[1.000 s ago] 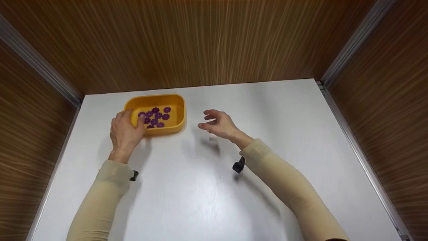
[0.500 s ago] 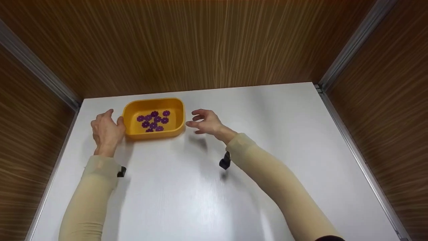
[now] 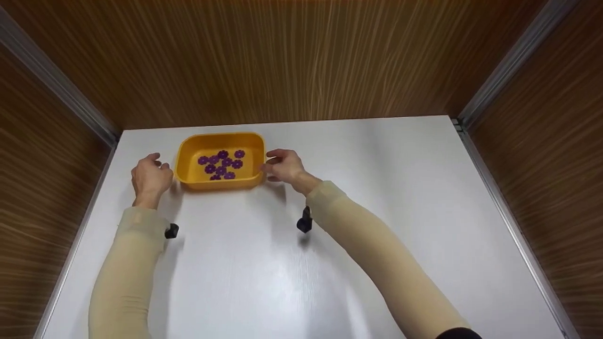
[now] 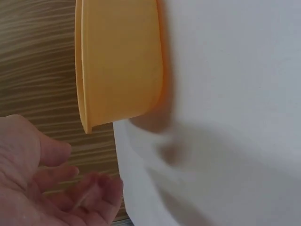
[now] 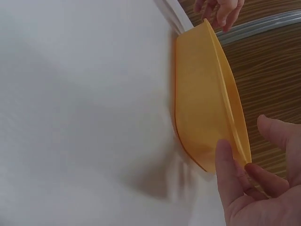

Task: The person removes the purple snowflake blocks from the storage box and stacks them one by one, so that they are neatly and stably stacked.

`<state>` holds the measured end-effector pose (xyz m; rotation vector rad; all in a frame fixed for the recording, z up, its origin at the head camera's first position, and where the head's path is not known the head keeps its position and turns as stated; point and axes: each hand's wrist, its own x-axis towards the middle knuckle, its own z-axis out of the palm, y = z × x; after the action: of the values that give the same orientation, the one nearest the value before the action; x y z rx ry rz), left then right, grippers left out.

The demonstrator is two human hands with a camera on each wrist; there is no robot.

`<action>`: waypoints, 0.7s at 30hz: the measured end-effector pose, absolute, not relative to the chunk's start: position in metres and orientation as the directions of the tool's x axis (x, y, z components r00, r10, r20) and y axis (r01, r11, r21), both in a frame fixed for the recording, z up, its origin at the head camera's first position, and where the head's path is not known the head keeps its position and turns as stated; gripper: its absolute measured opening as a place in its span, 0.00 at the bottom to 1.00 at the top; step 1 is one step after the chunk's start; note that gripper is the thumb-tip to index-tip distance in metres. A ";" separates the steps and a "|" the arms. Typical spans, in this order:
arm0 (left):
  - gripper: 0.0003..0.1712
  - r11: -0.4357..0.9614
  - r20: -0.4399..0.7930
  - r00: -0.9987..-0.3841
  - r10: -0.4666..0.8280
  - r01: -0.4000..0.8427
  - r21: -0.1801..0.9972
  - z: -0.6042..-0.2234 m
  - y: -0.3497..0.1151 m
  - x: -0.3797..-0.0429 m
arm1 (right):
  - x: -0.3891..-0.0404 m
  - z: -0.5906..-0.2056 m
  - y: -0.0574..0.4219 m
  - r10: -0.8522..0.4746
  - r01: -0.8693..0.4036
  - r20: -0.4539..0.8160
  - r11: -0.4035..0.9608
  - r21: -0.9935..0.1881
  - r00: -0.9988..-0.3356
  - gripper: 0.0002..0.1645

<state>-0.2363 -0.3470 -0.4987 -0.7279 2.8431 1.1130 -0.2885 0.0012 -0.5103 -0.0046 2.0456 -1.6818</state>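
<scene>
A yellow box (image 3: 221, 184) stands upright on the white bench (image 3: 245, 263), toward its far left corner and near the brown wood-grain back panel (image 3: 301, 61), its long sides running across the person's view. On its floor lie about 10 small purple flower-shaped pieces (image 3: 221, 170), grouped around the middle and the near side, some touching or overlapping, with 1 set a little apart toward the far right. The left hand (image 3: 151, 179) is released, its fingers loosely bent, just beside the box's left end; the left wrist view shows a gap between its thumb and the box wall. The right hand (image 3: 286, 167) is at the opposite end, also released rather than clenched, its thumb and fingers spread loosely. In both the head and right wrist views its fingertips overlap the right end of the box at the rim and outer wall, though whether they press on it or only come close is hard to tell. Pale beige sleeves (image 3: 125, 282) cover both arms, and a small black device (image 3: 172, 231) juts out at the left cuff, with a matching black device (image 3: 305, 221) below the right cuff. Brown side panels (image 3: 541, 155) flank the bench, and grey metal rails (image 3: 499, 61) run along the corners where the panels meet
</scene>
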 end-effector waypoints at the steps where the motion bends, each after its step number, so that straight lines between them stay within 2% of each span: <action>1: 0.34 0.632 -0.174 -0.892 -0.417 -0.422 0.651 -0.500 -0.348 -0.237 | -0.289 -0.511 0.000 -0.298 0.301 -0.364 0.236 -0.924 -0.883 0.37; 13: 0.30 0.467 -0.302 -0.881 -0.364 -0.453 0.759 -0.509 -0.349 -0.250 | -0.296 -0.515 -0.017 -0.191 0.326 -0.367 0.215 -0.921 -0.911 0.34; 21: 0.31 0.432 -0.341 -0.862 -0.374 -0.487 0.759 -0.512 -0.348 -0.255 | -0.297 -0.515 -0.023 -0.131 0.368 -0.398 0.205 -0.907 -0.908 0.34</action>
<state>-0.2548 -0.3485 -0.5118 -0.7725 2.5539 1.4161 -0.2974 -0.0226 -0.5148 0.2205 2.0977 -1.7495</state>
